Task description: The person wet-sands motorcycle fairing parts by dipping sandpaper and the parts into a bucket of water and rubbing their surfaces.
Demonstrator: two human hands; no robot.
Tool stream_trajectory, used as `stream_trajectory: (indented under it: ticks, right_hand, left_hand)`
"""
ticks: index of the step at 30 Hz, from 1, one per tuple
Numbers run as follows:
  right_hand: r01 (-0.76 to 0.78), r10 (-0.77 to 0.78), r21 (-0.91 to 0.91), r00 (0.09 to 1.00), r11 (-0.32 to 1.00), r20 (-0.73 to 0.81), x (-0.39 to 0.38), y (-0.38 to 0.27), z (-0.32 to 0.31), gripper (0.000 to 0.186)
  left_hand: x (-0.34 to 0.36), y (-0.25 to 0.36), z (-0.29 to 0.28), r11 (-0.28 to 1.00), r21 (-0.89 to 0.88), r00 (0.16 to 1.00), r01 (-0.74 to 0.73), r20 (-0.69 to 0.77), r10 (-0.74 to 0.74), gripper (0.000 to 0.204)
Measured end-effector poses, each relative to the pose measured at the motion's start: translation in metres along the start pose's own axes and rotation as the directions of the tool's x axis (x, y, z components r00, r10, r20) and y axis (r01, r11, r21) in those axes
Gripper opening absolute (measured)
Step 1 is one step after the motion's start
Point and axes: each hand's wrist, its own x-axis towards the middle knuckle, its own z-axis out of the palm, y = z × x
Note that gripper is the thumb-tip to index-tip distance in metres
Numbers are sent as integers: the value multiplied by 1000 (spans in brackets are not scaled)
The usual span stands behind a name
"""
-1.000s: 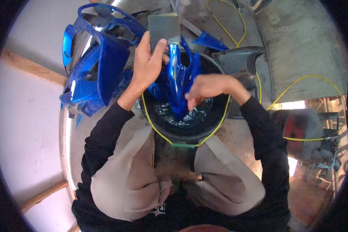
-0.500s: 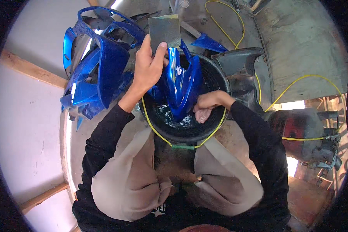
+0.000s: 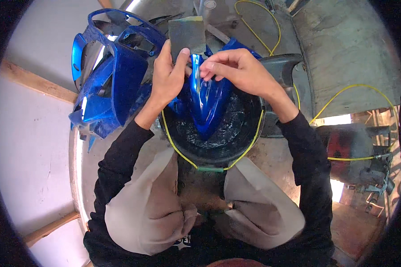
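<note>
My left hand grips a square dark grey sheet that looks like sandpaper, thumb on its face. Its other fingers are mostly hidden behind the sheet and the top of a glossy blue motorcycle body panel. The panel points down into a black tub with water in it. Over the panel's upper part is my right hand, fingers bent and drawn together with the thumb. Whatever lies between those fingertips, if anything, is hidden.
More blue body panels lie at the left beside a white wall. Dark plastic parts rest right of the tub. A yellow hose curves past a red and grey tank-shaped machine. The tub has a yellow handle.
My right hand has risen out of the tub, up to the upper part of the blue panel. The left hand and the sheet have shifted slightly left.
</note>
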Motion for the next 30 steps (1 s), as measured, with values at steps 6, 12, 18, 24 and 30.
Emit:
stream_trajectory:
  ticks: [6, 12, 18, 24, 30]
  right_hand:
    - [128, -158, -109, 926, 986, -344, 16, 7, 3, 40]
    - [181, -269, -262, 896, 948, -353, 33, 10, 4, 52]
    - [161, -188, -98, 871, 982, -454, 6, 2, 2, 43]
    - [21, -293, -403, 723, 915, -626, -25, 37, 0, 41]
    - [148, -440, -664, 847, 733, -297, -42, 70, 83, 64]
  left_hand:
    - [-2, 3, 4, 992, -125, 999, 30, 23, -27, 22]
    - [-4, 7, 2, 999, -29, 996, 32, 80, -29, 20]
    - [-8, -9, -3, 996, 77, 979, -51, 202, 34, 26]
    - [-13, -6, -1, 957, 276, 981, -92, 191, 39, 48]
    - [-19, -2, -4, 882, 455, 986, -127, 151, 64, 60]
